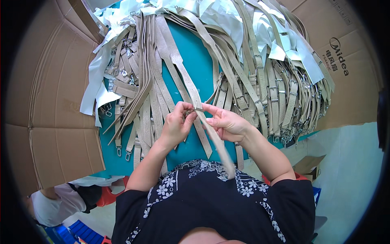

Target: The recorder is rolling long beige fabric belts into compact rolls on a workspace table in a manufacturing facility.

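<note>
A long beige strap runs from the pile at the back down toward my chest, its near end blurred by motion. Midway along it sits a small metal buckle, between my two hands. My left hand is closed in a pinch at the buckle's left side; part of what its fingertips hold is hidden. From the other side my right hand holds the strap just below the buckle, index finger touching the buckle and thumb on the strap.
Beige straps lie in bunches on the green table. At the right hang many buckled straps. White sheets cover the back. Cardboard boxes flank both sides. Another person sits at the lower left.
</note>
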A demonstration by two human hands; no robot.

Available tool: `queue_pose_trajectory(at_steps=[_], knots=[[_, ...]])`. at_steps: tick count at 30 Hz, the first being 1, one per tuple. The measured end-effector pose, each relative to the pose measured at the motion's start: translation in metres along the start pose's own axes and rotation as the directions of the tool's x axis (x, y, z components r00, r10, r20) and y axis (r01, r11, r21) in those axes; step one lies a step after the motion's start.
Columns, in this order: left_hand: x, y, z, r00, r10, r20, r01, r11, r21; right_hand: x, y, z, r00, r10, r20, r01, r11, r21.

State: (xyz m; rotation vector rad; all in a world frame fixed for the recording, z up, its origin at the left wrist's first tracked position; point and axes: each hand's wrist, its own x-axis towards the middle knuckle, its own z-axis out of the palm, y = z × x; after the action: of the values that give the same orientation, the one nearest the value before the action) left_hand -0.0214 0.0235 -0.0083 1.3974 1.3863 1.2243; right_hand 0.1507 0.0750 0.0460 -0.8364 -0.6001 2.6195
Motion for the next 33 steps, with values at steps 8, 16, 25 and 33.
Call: queue_pose_trajectory(at_steps=[8, 16, 25, 33], knots=[[0.000, 0.019, -0.003, 1.000, -0.007, 0.005, 0.007, 0.996, 0.088, 0.011, 0.007, -0.032, 0.955, 0.090, 0.284, -0.200, 0.901, 0.385], [-0.003, 0.026, -0.004, 0.999, -0.029, 0.021, 0.027, 0.996, 0.090, 0.009, 0.008, -0.034, 0.943, 0.098, 0.318, -0.269, 0.786, 0.556], [-0.006, 0.022, -0.006, 0.981, -0.063, 0.184, 0.090, 0.986, -0.143, 0.012, 0.009, -0.008, 0.987, -0.159, -0.007, 0.143, 0.905, -0.401], [-0.011, 0.015, -0.010, 0.999, -0.012, -0.036, 0.007, 0.988, -0.157, 0.039, 0.009, -0.013, 0.872, -0.446, -0.201, 0.321, 0.832, -0.453]])
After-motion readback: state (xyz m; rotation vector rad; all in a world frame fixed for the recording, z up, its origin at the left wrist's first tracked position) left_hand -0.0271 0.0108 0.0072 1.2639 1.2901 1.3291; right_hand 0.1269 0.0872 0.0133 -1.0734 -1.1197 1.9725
